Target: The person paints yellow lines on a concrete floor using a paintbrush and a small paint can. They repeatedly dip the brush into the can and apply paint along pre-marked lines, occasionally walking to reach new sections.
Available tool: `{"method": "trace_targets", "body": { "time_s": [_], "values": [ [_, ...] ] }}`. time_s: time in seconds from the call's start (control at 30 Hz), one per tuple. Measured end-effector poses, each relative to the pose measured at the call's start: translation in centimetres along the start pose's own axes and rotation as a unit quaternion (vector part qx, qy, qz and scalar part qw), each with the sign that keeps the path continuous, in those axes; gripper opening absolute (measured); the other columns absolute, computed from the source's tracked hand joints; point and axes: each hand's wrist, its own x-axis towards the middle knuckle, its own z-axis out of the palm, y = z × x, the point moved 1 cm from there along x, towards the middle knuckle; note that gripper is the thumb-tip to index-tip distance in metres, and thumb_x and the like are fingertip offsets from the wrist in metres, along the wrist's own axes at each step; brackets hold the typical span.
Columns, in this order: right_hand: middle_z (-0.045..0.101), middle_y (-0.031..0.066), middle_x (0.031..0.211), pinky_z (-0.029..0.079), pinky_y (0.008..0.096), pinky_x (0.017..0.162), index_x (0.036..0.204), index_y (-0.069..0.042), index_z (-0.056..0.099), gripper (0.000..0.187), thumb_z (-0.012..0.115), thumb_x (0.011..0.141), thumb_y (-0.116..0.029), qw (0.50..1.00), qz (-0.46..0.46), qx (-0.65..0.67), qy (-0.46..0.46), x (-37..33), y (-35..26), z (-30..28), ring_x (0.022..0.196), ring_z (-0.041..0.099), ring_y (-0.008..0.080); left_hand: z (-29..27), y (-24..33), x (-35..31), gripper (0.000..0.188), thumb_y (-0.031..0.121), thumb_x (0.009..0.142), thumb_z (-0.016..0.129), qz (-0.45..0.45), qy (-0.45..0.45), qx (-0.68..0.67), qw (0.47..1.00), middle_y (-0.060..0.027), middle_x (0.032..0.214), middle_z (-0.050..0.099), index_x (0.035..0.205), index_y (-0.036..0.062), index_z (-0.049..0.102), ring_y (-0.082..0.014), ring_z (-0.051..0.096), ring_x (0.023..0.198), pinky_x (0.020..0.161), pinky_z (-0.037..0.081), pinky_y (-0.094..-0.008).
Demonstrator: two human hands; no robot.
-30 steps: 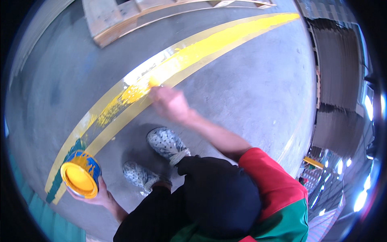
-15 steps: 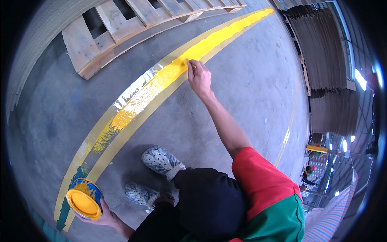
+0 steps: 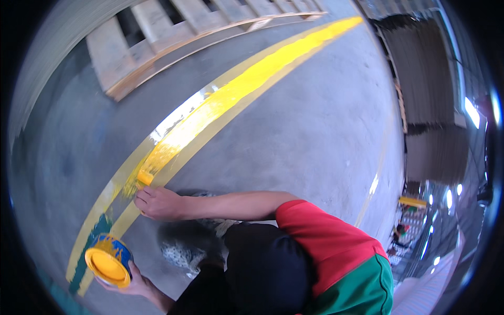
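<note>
My right hand is closed round a paintbrush, whose yellow-coated head rests on the floor stripe. The handle is mostly hidden by my fingers. Wet yellow paint runs along the stripe between two bands of tan masking tape, thinning to patchy streaks near the brush. At lower left my left hand grips a blue paint can, tilted so that its yellow inside shows. Yellow drips mark the can's side. A dark green painted stretch lies beside and partly behind the can.
Along the stripe's far side stands a wooden pallet on the grey concrete floor. Tall stacks of brown sheets line the right. My patterned clogs are close beside the stripe, partly hidden by my arm.
My right hand has swept the brush down the stripe toward me, from its middle to the patchy near end. The yellow along that stretch looks smoother. My left hand still holds the can.
</note>
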Motion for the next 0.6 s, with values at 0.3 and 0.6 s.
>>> {"method": "trace_targets", "body": {
  "time_s": [0.3, 0.6],
  "values": [
    [0.075, 0.015, 0.095, 0.058, 0.0312, 0.075, 0.11, 0.001, 0.071, 0.026, 0.064, 0.099, -0.021, 0.953, 0.255, 0.164, -0.008, -0.9, 4.9, -3.5, 0.083, 0.074, 0.0208, -2.9, 0.4, -1.1, 0.12, 0.027, 0.058, 0.091, -0.034, 0.024, -0.007, 0.999, -0.0143, 0.145, 0.039, 0.153, 0.0086, 0.021, -0.0297, 0.043, 0.135, 0.116, 0.035, -0.0449],
    [0.072, 0.0201, 0.095, 0.06, 0.0377, 0.066, 0.107, 0.001, 0.067, 0.016, 0.066, 0.091, -0.002, 0.977, 0.17, -0.126, 0.019, -0.4, 6.9, -8.9, 0.078, 0.074, 0.0288, -6.4, -2.6, -0.5, 0.122, 0.032, 0.057, 0.092, -0.033, 0.055, 0.043, 0.997, -0.0144, 0.143, 0.04, 0.152, 0.0083, 0.02, -0.0298, 0.046, 0.132, 0.115, 0.038, -0.0464]
  ]
}}
